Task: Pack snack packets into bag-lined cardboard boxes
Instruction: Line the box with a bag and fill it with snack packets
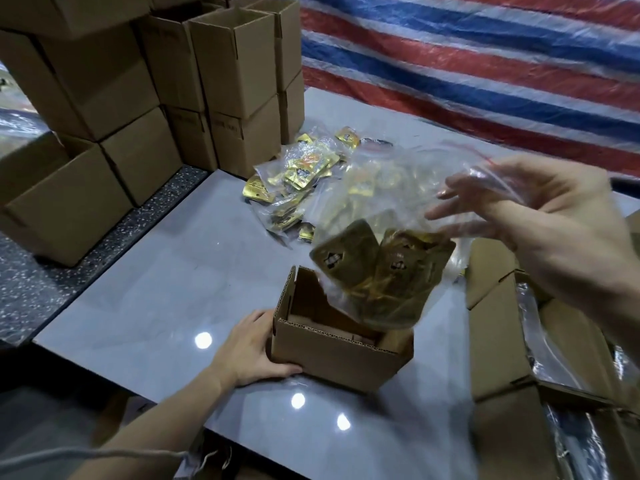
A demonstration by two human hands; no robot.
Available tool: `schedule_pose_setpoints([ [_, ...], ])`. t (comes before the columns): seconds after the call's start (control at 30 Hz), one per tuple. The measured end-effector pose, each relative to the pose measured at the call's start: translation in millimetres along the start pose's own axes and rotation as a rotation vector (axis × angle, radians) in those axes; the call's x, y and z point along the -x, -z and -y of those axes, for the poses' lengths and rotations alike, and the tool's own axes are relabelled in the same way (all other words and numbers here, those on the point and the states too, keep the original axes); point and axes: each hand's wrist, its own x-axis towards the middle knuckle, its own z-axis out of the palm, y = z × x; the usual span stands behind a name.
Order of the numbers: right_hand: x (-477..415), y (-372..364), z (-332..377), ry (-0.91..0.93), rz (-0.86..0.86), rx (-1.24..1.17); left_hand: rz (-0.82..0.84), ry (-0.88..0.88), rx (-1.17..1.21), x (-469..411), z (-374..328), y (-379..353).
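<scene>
Plain brown is seen on the open box [332, 351] and the stacked boxes [104, 81], while the snack packets [381, 271] in the clear bag [398, 188], itself edged by a thin red line, are coloured gold with a small dark mark. The tarpaulin [485, 64] is striped red, white and blue; the table [173, 271] is finished in pale grey, and the ledge [52, 278] beside it is speckled black and white.

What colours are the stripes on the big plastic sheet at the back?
Red, blue and white stripes on the sheet, best seen in the head view.
</scene>
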Motion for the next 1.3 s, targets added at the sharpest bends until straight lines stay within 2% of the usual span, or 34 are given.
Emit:
schedule_pose_setpoints([
  [0.57,16.7,-26.4,-24.5,-0.058,0.055,-0.028,-0.028,-0.016,0.049,2.1,-6.1,2.4],
  [0.73,16.7,-33.1,-28.4,-0.120,0.014,-0.067,-0.029,-0.020,0.047,1.8,-6.6,2.8],
  [0.87,11.1,-39.0,-21.3,-0.057,0.043,-0.043,-0.037,-0.028,0.038,2.1,-8.3,3.9],
  [1.03,11.1,-46.5,-20.0,-0.078,0.073,-0.010,-0.036,-0.034,0.039,2.0,-7.7,3.4],
  [1.2,7.9,-49.5,-2.1,0.080,0.093,0.012,-0.031,-0.045,0.008,1.0,-7.1,4.2],
  [1.3,7.6,-55.4,-5.4,0.042,0.073,-0.008,-0.052,-0.067,0.043,2.5,-6.7,4.3],
])
